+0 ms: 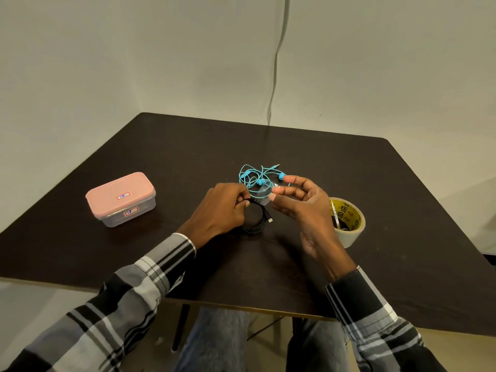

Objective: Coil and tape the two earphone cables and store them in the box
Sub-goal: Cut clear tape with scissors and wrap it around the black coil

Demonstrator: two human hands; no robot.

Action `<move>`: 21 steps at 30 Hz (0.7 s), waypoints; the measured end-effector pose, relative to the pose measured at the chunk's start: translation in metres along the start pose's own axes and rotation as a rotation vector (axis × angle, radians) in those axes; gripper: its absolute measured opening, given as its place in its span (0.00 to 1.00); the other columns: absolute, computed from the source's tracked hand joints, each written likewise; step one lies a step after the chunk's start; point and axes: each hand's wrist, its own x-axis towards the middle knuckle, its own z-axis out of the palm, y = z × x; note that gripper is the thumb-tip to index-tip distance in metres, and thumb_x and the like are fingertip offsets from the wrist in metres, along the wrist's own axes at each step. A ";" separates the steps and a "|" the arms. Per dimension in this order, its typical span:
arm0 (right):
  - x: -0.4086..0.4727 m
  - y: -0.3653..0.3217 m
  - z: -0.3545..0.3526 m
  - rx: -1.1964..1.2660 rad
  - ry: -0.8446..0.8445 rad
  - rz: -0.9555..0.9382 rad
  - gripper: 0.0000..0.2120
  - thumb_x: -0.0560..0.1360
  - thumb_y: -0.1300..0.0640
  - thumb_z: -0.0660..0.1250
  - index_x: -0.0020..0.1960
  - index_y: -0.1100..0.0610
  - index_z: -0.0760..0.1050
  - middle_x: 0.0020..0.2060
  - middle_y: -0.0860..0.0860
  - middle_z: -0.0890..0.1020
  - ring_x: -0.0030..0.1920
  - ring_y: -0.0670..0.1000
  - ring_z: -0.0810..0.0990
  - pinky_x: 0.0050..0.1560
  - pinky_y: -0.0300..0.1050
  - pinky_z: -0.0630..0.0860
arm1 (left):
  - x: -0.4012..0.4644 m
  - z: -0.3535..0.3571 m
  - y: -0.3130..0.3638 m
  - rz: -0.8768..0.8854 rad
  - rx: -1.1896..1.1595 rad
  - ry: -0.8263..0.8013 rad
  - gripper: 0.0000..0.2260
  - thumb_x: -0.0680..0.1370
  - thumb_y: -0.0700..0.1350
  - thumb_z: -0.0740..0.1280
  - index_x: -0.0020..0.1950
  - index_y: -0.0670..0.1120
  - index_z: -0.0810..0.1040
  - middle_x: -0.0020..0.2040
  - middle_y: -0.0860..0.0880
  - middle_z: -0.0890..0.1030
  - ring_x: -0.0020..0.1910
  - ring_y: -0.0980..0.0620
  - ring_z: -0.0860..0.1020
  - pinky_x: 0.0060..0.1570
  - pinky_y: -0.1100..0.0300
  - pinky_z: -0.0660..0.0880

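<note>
Left hand [220, 208]: we pinch the black coil [255, 220] upright on the table [375, 183].
Right hand [300, 202]: fingertips closed on a clear tape strip [264, 193] (hard to see), just above the coil.
Risk: the strip may fold onto itself, or the coil springs loose if our pinch slackens.
Blue earphones [257, 177]: loose, tangled behind; tape could snag them.
Box [120, 198]: lidded, well left.

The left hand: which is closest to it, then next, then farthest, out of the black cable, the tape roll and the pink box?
1. The black cable, coiled, is held in the left hand.
2. The pink box sits out to its left; the tape roll to its right, behind the right hand. Too close to call.
</note>
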 end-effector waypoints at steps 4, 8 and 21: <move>0.000 -0.011 0.001 0.029 -0.021 -0.045 0.23 0.68 0.72 0.76 0.60 0.60 0.76 0.45 0.58 0.85 0.50 0.57 0.85 0.51 0.51 0.83 | 0.006 -0.013 0.006 0.027 -0.105 0.097 0.03 0.74 0.40 0.71 0.45 0.48 0.81 0.35 0.55 0.80 0.32 0.61 0.78 0.35 0.66 0.72; -0.002 -0.025 0.006 0.006 -0.043 -0.120 0.23 0.68 0.72 0.75 0.61 0.61 0.75 0.47 0.59 0.85 0.48 0.55 0.86 0.48 0.47 0.83 | 0.008 -0.024 0.016 0.079 -0.138 0.149 0.03 0.74 0.40 0.72 0.46 0.46 0.82 0.36 0.55 0.81 0.33 0.57 0.80 0.36 0.62 0.77; 0.000 -0.038 0.012 -0.314 -0.035 -0.349 0.25 0.69 0.68 0.77 0.63 0.58 0.74 0.46 0.53 0.84 0.43 0.47 0.85 0.46 0.40 0.82 | 0.002 -0.030 0.035 0.227 -0.168 0.278 0.04 0.73 0.41 0.72 0.47 0.44 0.82 0.42 0.52 0.83 0.39 0.55 0.80 0.40 0.52 0.79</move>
